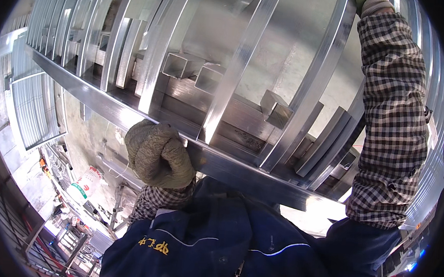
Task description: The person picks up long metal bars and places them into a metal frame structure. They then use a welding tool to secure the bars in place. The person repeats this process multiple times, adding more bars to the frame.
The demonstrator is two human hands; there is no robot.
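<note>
A shiny metal frame of square tubes lies in front of me, with a long near rail [241, 164] and several parallel bars [244, 63] running away from it. My left hand [159, 155], in a thick grey-green work glove, is closed with curled fingers at the edge of the near rail, left of my middle. Far out at the upper right, my right arm reaches along the bars in a checked sleeve. Only part of my gloved right hand [365, 2] shows at the top edge, beside a bar; its fingers are cut off from view.
Beneath the bars are short open-ended square tubes [182, 65] and a wide metal beam [184, 96]. On the left floor sit a stack of ribbed metal panels [33, 107] and a white bag [86, 182]. More long bars rise at the right.
</note>
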